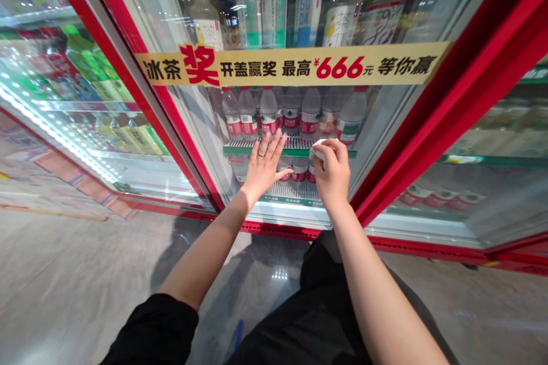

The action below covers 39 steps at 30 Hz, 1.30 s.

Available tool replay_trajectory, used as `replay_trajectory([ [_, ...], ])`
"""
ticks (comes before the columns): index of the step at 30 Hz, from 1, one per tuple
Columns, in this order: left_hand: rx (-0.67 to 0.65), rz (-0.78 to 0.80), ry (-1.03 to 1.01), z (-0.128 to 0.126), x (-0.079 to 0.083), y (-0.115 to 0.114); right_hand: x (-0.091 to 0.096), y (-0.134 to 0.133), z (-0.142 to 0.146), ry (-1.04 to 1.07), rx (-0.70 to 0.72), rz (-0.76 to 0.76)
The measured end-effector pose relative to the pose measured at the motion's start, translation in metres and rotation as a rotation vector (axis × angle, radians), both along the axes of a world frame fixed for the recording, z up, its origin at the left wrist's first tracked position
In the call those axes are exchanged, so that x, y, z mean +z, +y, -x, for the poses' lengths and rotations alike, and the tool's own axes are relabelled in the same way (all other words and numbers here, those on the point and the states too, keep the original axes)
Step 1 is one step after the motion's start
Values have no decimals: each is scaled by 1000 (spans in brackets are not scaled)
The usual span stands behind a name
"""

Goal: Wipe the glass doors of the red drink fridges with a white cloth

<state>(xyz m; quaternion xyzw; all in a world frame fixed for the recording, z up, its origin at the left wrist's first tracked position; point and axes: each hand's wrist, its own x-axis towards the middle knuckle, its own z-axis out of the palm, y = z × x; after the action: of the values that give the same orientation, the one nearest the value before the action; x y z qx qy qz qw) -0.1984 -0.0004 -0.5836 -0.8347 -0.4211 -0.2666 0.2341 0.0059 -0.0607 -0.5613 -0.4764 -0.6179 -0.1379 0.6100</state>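
My left hand lies flat against the glass door of a red-framed drinks fridge, fingers stretched out, a ring on one finger. My right hand is closed round a small white cloth and presses it to the same glass, just right of the left hand. Behind the glass stand rows of water bottles with red labels on a wire shelf. A yellow banner sticker with red and black print runs across the door above both hands.
The red door frame slants up at the right, and another red post at the left. A second fridge with green bottles stands to the left. Grey polished floor lies below. My dark-clothed knee is bent beneath my arms.
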Motion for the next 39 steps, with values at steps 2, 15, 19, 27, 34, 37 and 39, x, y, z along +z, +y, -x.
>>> replay_trajectory([
  [2,-5,0,7,-1,0,1,4,1,1,4,2,-7],
  [15,-36,21,-13,-2,-4,4,-5,-4,-8,-12,-71,78],
  [19,-28,20,3,-2,-4,4,7,0,-7,-1,-32,35],
  [27,-47,18,-5,0,-7,5,9,-8,-25,87,-169,-2],
  [34,-44,23,-7,-1,-8,4,-2,-8,4,20,-21,84],
  [37,-42,11,-5,-1,-8,4,6,-3,7,30,-12,28],
  [39,-39,7,1,-1,-7,4,13,-1,2,47,-31,-13],
])
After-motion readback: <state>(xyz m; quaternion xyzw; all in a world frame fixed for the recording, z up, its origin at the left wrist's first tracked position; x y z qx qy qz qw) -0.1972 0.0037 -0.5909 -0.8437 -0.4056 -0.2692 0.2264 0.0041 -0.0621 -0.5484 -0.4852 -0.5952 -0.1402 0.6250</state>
